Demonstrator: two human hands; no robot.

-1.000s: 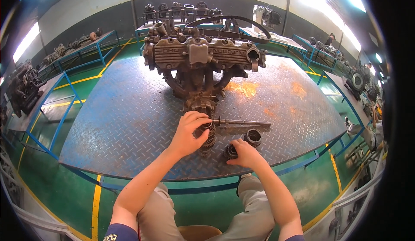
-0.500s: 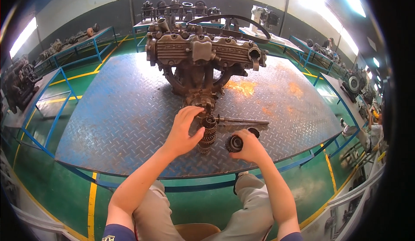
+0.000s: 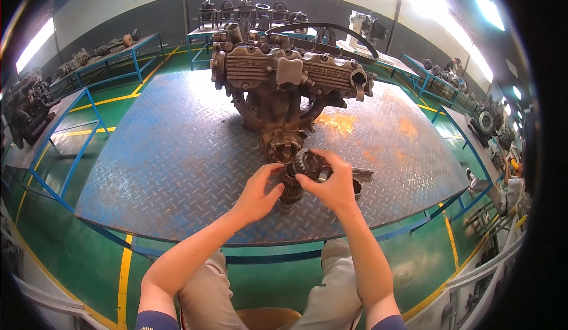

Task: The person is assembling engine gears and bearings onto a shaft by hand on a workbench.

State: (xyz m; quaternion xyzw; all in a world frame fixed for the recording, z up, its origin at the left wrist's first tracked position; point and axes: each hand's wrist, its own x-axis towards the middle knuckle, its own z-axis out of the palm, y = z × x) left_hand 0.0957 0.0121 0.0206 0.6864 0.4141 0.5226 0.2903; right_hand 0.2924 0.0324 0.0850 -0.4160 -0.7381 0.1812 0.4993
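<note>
A toothed gear (image 3: 306,163) sits in the right hand (image 3: 333,183), raised just above the far end of a gear stack (image 3: 290,192), near the middle of the worktop (image 3: 160,176). Its wide toothed end points left and its narrower hub right, so its axis runs roughly left to right, with some tilt. The right fingers are clamped on it, thumb on the near side and the others on the far side.

The left hand (image 3: 255,195) is curved at the left of the stack, thumb and forefinger parted; whether the tips touch the stack I cannot tell. There is one stack, its length running near to far in the view; whether it stands upright is unclear.

To the right, one loose gear (image 3: 357,188) rests on the worktop, partly behind the right hand. One metal shaft (image 3: 364,171) lies left to right, mostly hidden by that hand. Beyond stands one engine (image 3: 290,75), its ribbed cover running left to right.
</note>
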